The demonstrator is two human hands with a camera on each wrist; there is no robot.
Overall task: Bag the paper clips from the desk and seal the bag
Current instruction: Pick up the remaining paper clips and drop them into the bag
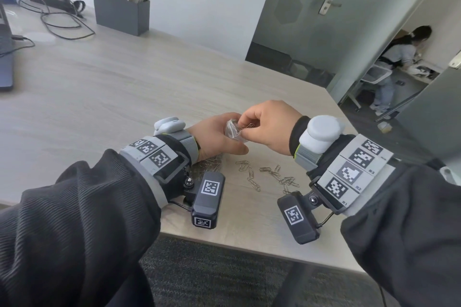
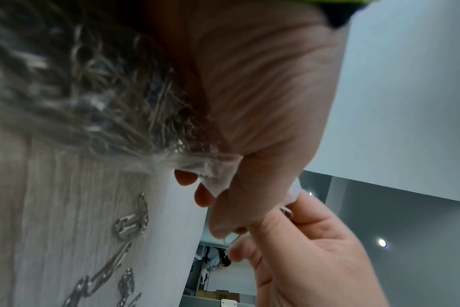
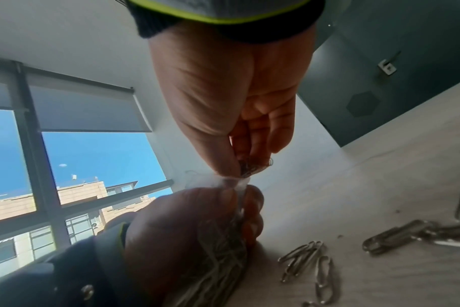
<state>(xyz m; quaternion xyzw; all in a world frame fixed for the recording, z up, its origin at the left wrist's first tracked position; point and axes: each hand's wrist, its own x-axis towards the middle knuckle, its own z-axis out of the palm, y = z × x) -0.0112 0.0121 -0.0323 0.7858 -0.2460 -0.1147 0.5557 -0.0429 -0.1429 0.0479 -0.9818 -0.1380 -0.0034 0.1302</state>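
My left hand (image 1: pixel 219 136) grips a small clear plastic bag (image 1: pixel 233 131) just above the desk, mouth turned toward the right hand. In the right wrist view the bag (image 3: pixel 223 249) bulges with silver clips below the left fingers. My right hand (image 1: pixel 259 127) pinches a small bunch of paper clips (image 3: pixel 252 166) between thumb and fingers at the bag's mouth (image 3: pixel 236 182). Several loose paper clips (image 1: pixel 269 174) lie scattered on the desk below both hands; the same loose paper clips (image 3: pixel 315 265) show in the right wrist view. The bag's filled part (image 2: pixel 105 99) is blurred in the left wrist view.
The wood-grain desk (image 1: pixel 112 87) ends in a front edge just below my wrists. A grey organiser box (image 1: pixel 122 13) with a mesh cup, cables (image 1: pixel 57 20) and a laptop (image 1: pixel 5 57) stand at the far left. A person (image 1: pixel 396 62) sits beyond the open doorway.
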